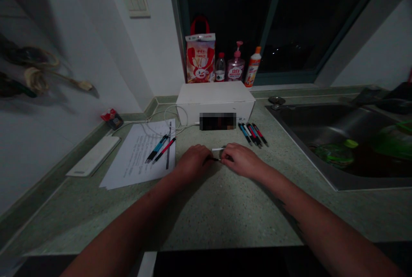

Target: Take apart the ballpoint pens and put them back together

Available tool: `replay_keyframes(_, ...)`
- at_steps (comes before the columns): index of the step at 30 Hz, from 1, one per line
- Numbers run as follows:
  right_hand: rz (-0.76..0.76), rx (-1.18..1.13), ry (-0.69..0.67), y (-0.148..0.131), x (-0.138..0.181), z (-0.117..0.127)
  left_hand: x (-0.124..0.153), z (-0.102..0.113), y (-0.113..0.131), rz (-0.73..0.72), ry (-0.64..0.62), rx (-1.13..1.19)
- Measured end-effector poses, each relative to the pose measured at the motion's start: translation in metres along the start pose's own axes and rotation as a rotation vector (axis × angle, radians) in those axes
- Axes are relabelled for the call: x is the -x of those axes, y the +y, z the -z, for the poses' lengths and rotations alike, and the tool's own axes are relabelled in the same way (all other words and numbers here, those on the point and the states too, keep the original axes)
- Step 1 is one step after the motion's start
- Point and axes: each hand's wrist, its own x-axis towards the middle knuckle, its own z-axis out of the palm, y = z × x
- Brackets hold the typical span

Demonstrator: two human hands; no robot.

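In the middle of the counter my left hand (197,162) has its fingers closed on the dark end of a slim pen part (216,159). My right hand (243,160) pinches the other end, its fingertips curled in close to the light tip. Most of that part is hidden by the fingers. Just behind it a short white pen barrel (218,149) lies on the counter, partly covered by my right hand. A row of several pens (252,134) lies beyond my right hand. Left of my left hand, a blue pen (157,148) and a red pen (165,150) rest on printed papers (135,161).
A white box (215,94) stands at the back, with a pixelated dark object (218,121) and white cable before it. Bottles (236,67) and a red bag (201,58) are behind. A steel sink (302,157) is right; a flat white case (93,157) lies left.
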Motion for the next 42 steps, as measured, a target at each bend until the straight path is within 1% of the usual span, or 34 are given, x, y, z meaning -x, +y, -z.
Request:
replay_keyframes(6, -0.105, 0.087, 0.108, 0.007, 0.000, 0.005, -0.002, 0.007, -0.009, 0.108, 0.072, -0.018)
replay_keyframes(10, -0.185, 0.108, 0.127, 0.010, 0.000, 0.006, -0.003, 0.007, -0.010, 0.211, 0.121, 0.017)
replay_keyframes(13, -0.175, 0.086, 0.114, 0.007, 0.000, 0.006, -0.002, 0.006, -0.008, 0.309, 0.169, 0.128)
replay_keyframes(16, -0.144, 0.066, 0.097, 0.003, -0.001, 0.006, 0.000, 0.005, -0.004, 0.366, 0.150, 0.215)
replay_keyframes(18, -0.137, 0.055, 0.089, 0.001, -0.002, 0.005, 0.002, 0.005, -0.002, 0.362, 0.136, 0.249)
replay_keyframes(22, -0.124, 0.038, 0.091, 0.000, -0.002, 0.004, 0.002, 0.003, -0.002, 0.353, 0.157, 0.306)
replay_keyframes(26, -0.089, 0.029, 0.101, 0.002, -0.002, 0.001, 0.001, 0.000, -0.005, 0.294, 0.173, 0.349)
replay_keyframes(29, -0.075, 0.022, 0.114, 0.003, -0.002, -0.001, 0.001, 0.001, -0.005, 0.304, 0.166, 0.283)
replay_keyframes(31, -0.071, 0.020, 0.108, 0.003, -0.002, -0.001, 0.002, 0.002, -0.004, 0.327, 0.140, 0.216)
replay_keyframes(33, -0.069, 0.018, 0.096, 0.001, -0.002, 0.000, 0.002, 0.004, -0.003, 0.320, 0.107, 0.167)
replay_keyframes(36, -0.055, 0.016, 0.085, -0.001, -0.002, 0.002, 0.002, 0.004, -0.002, 0.278, 0.072, 0.156)
replay_keyframes(38, -0.049, 0.025, 0.073, -0.001, -0.002, 0.003, 0.002, 0.004, -0.003, 0.274, 0.064, 0.160)
replay_keyframes(42, -0.098, 0.053, 0.035, 0.003, 0.000, 0.005, 0.000, 0.007, -0.005, 0.349, 0.086, 0.109)
